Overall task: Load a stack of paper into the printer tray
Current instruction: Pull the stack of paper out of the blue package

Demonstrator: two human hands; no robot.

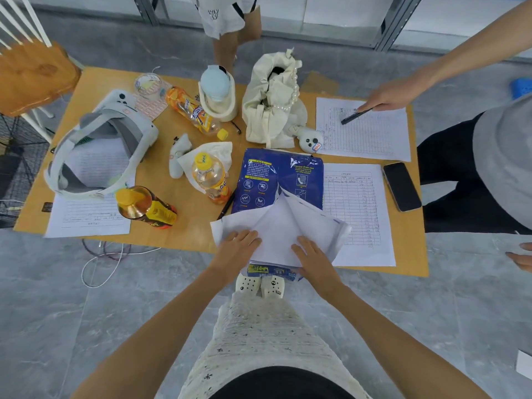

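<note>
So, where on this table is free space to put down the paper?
Bare wood shows at the near edge of the table, between the left form sheet and the blue paper pack, and a strip beside the phone. The middle, around the bottles and cream bag, is crowded.

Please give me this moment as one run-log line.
stage: unwrapping ream | left hand: on wrapper flap | right hand: on flap | ream: on table edge | printer: not in view
</note>
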